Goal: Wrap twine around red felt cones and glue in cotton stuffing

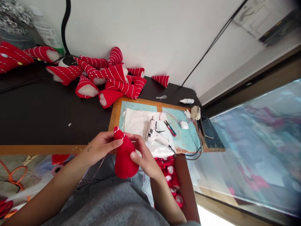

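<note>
Between my two hands is a red felt cone [126, 158], its narrow tip up and its wide end toward my lap. Red-and-white cord [116, 129] winds round the tip; a loose length of it trails down past my left wrist. My left hand [105, 144] grips the cone near the tip, the thumb pressing by the cord. Lower down, my right hand [142, 155] holds the cone's right side, thumb in front and fingers behind. Just beyond my right hand, a white glue gun [152, 131] lies on a white sheet [134, 121], beside small thread snips [170, 128].
Several cord-wrapped red cones [113, 73] stuffed with white filling are heaped against the wall. A phone [207, 127], a power plug block [195, 113] and a small white bottle [187, 101] lie at the right. Below the table edge, an open drawer [188, 188] holds more red pieces.
</note>
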The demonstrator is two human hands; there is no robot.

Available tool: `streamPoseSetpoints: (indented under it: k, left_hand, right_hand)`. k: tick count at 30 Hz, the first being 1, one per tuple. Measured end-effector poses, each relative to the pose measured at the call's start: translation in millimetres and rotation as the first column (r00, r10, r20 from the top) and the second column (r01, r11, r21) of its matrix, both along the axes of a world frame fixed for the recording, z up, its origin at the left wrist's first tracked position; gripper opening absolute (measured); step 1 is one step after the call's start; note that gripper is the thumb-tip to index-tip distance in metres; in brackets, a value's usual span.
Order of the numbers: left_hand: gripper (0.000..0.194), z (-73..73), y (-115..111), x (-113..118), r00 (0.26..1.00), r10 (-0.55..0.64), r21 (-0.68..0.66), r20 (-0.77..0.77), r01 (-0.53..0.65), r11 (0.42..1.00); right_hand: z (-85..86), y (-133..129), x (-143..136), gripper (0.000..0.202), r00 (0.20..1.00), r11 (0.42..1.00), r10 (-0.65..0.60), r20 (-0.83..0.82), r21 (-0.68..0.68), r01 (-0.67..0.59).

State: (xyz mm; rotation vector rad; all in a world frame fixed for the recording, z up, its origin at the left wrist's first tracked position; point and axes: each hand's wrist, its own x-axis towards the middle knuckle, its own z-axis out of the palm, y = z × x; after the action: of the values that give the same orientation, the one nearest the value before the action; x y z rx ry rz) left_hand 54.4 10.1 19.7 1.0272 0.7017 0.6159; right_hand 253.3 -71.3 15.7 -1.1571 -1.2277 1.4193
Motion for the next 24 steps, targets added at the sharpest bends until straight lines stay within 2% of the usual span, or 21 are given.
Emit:
streamPoseSetpoints:
  k: [2,4,7,9,12,15,18,21,24]
  left_hand:
    - [0.049,2.1,1,-1,0.999,0.030,-0.027,-0.028,-0.031,0.999]
    - [0.051,3.3,2,-2,0.999,0.023,-0.014,-0.037,-0.023,1.000]
    - [0.049,1.4,5,-4,0.999,-0.039,0.070,-0.037,0.042,0.997]
    - [0.042,-1.7,5,-4,0.995,-0.085,0.107,-0.045,0.090,0.990]
    - [0.033,-6.9,1,-4,0.994,-0.095,0.093,-0.062,0.100,0.991]
    - [0.031,-10.7,-4,-4,0.996,0.005,0.073,-0.087,0.002,0.997]
    - [0.035,-11.9,-7,-7,0.988,0.106,0.053,-0.108,-0.101,0.994]
    - [0.042,-9.7,-10,-10,0.991,0.100,0.030,-0.086,-0.098,0.995]
    - [0.056,-5.6,-15,-11,1.000,-0.005,-0.020,-0.019,0.004,1.000]
  right_hand:
    - [5.5,-3,-1,0.075,0.981,0.998,-0.056,0.188,0.048,0.048]
    - [8.3,-3,-1,0.065,0.962,0.998,-0.066,0.263,0.038,0.058]
    - [4.8,0,1,0.041,0.991,0.998,0.043,0.128,-0.044,-0.037]
    - [-1.6,3,4,0.039,0.994,0.980,0.107,-0.034,-0.162,-0.111]
    - [-10.2,3,6,0.046,0.978,0.948,0.106,-0.180,-0.277,-0.154]
    - [-10.8,-1,6,0.049,0.992,0.977,0.087,-0.091,-0.186,-0.103]
    - [-8.1,-5,4,0.063,0.999,0.992,0.030,0.025,-0.123,-0.026]
    - [-11.7,-7,2,0.051,0.992,0.969,0.015,-0.123,-0.244,-0.045]
    - [-20.2,-5,-1,0.047,0.967,0.938,0.015,-0.255,-0.331,-0.101]
